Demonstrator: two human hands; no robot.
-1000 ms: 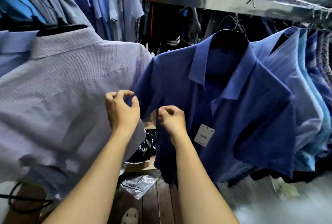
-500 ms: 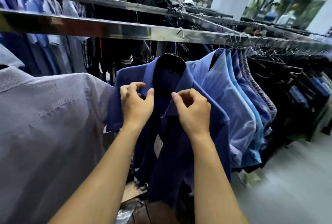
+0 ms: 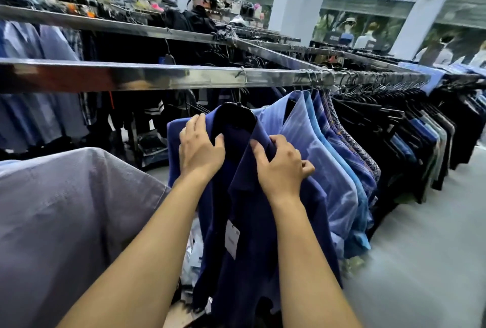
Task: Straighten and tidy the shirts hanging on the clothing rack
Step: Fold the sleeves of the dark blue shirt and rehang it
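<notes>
blue cloth sits in both grips, near the middle of the frame. the left grip (image 3: 201, 152) has its fingers laid up along the left side of the collar and its thumb on the inner side, so the cloth is pinched between them. the right grip (image 3: 282, 167) curls over the right side of the collar, thumb in front and fingers bent round the shoulder. both hold the dark blue shirt (image 3: 263, 243), which hangs on a black hanger (image 3: 236, 118) from the shiny metal rail (image 3: 157, 75) running across the upper half. a white tag (image 3: 232, 239) dangles on the shirt's front, low between the two arms. a light blue shirt (image 3: 328, 169) hangs just to the right, touching it. a row of dark clothes (image 3: 394, 133) runs off to the right. a grey shirt (image 3: 65, 222) fills the lower left. grey floor (image 3: 420, 248) shows at the lower right.
</notes>
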